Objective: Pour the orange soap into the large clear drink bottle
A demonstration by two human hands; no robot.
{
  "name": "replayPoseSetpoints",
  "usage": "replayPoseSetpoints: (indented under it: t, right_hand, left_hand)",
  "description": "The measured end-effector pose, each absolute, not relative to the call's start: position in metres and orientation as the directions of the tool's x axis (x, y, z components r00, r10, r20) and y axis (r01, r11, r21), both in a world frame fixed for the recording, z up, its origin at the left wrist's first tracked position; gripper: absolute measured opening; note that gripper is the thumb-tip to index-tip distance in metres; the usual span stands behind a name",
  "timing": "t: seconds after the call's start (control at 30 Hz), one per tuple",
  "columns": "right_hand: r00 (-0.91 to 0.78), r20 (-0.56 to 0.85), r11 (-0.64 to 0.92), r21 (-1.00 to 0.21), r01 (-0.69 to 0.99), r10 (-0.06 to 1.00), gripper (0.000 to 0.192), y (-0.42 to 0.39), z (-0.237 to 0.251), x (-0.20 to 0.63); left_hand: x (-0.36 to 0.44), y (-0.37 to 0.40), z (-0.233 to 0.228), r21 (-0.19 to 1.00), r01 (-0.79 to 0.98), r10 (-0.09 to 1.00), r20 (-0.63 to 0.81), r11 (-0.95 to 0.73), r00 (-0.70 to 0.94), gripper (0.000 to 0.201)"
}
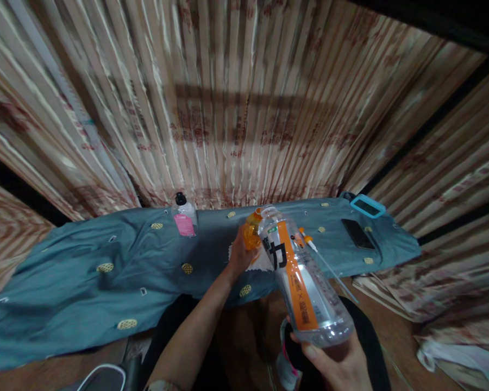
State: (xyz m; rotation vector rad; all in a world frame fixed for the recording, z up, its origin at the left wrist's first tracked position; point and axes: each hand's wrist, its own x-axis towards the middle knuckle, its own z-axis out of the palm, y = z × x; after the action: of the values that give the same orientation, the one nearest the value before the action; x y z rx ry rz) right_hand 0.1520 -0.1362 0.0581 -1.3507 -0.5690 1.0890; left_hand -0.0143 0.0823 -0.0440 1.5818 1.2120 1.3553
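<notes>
My left hand [239, 254] is wrapped round a small translucent orange bottle [251, 231] over the cloth. A large clear plastic bottle [305, 282] with an orange and silver label is gripped near its base by my right hand [338, 363]. It is tilted, its neck lower-end pointing away from me, at the orange bottle's mouth. Whether the two mouths touch, I cannot tell. Beneath the bottles lies a white tissue [262, 262], partly hidden. To the right, an orange-and-white pump head [308, 240] with a long thin tube rests on the cloth.
A clear bottle with pink label and black cap [185, 217] stands on the teal patterned cloth [146, 271]. At the right lie a black phone [357, 233] and a blue-framed object [368, 206]. Between my legs is another container [287, 364]. Striped curtains [236, 108] hang behind.
</notes>
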Motion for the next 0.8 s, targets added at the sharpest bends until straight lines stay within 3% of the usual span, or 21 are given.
replayPoseSetpoints:
  t: [0.8]
  right_hand:
    - [0.441, -0.227, -0.104, -0.953, -0.286, 0.868, 0.104, -0.136, 0.051, 0.154]
  left_hand:
    - [-0.013, 0.082, -0.045, 0.936, 0.2, 0.954, 0.3, -0.291, -0.018, 0.071]
